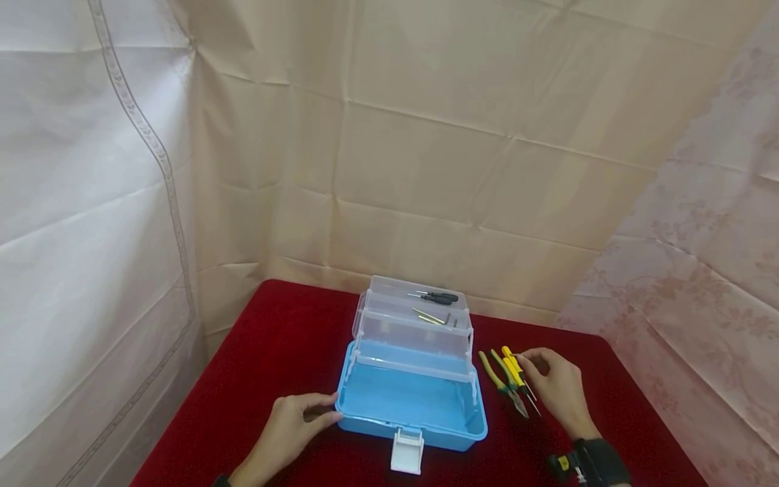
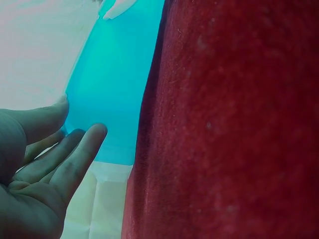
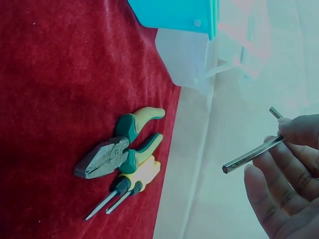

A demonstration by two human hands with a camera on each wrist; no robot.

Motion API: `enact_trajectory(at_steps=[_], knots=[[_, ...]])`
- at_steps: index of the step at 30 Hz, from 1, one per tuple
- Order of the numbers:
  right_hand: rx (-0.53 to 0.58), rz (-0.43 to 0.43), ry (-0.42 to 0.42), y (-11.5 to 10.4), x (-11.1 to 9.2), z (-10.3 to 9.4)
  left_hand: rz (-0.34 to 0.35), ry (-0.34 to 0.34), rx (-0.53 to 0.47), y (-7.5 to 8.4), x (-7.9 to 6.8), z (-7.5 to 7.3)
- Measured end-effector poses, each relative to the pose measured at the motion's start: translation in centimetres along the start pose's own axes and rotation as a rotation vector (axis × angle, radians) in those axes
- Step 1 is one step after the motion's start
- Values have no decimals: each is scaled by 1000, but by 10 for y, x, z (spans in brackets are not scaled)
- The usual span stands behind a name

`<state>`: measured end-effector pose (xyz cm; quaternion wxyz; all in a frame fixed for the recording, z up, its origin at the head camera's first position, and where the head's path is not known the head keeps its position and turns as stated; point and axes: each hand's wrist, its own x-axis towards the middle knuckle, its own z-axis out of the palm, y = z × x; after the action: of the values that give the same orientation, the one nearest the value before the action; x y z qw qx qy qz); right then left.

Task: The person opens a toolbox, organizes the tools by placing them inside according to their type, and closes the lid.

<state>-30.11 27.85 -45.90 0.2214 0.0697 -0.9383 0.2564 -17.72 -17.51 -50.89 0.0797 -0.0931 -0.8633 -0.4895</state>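
Your R hand [image 1: 556,385], lower right of the head frame, has a hex key [image 3: 251,155] pinched btwn thumb and fingertips. In the R wrist view the key sits right of ctr, long leg angled down-left, short leg poking out past the thumb; your other fingers are loosely bent below it.

Your L hand [image 1: 289,419], lower left of ctr in the head frame, has thumb and fingertips at the left side of the box [image 1: 377,427], w/ a gap btwn thumb and index. L wrist view shows the fingers fairly straight and spread, tips against the blue wall; can't tell how hard you're pressing.

Box is blue, lower ctr of the head frame, clear trays [image 1: 389,329] swung up and back behind it, white latch [image 1: 406,453] hanging off the front. Up in the trays: two black drivers [image 1: 439,298] and, just below them, two gold-coloured keys [image 1: 429,316].

Right of the box, by your R hand, pliers [image 3: 117,153] w/ green/yellow grips lie on the desk [image 1: 292,325], jaws toward the bottom of the head frame. Yellow drivers [image 3: 142,174], two of them, lie right alongside, shafts pointing down-right there. Desk has a red cover; beige cloth [image 1: 420,162] hangs behind, upper ctr. Black band [image 1: 599,463] on your R wrist, bottom right.
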Motion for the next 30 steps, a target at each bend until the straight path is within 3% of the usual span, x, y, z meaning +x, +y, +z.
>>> enact_trajectory(at_steps=[30], knots=[[37, -105, 54, -18, 6, 8, -7, -3, -30, -1, -1, 1]])
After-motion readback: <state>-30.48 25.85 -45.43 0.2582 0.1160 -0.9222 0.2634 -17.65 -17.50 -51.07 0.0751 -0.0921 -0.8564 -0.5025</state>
